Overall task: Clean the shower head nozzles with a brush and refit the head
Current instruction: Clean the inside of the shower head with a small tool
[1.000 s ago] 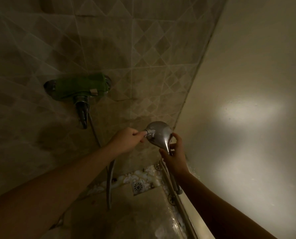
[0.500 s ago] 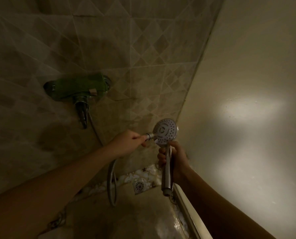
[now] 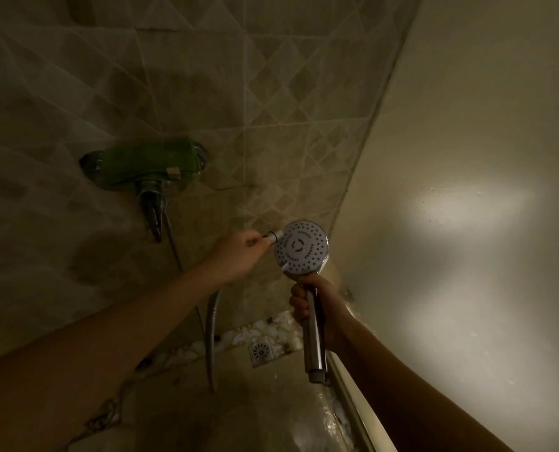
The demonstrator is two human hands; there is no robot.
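Dim shower stall: a diamond-patterned tiled wall [image 3: 206,93] meets a plain wall [image 3: 467,125] at the corner, the plain wall carrying a bright patch of light; a mixer valve [image 3: 144,164] is mounted on the tiles, with a green tint on its body; a flexible hose [image 3: 211,327] hangs below it and passes behind the left forearm; a square floor drain [image 3: 261,351] sits near the foot of the tiled wall.

The shower head [image 3: 301,247] is held in the air in front of the corner, nozzle face turned toward the camera, handle pointing down; the lower end of the handle is free, with no hose attached.

Right hand [image 3: 307,301]: fingers wrapped fully round the upper handle, just below the head.

Left hand [image 3: 235,256]: fingertips and thumb pinch a small metal fitting [image 3: 273,237]; the fitting touches the left rim of the head; whether it is the hose end cannot be determined.
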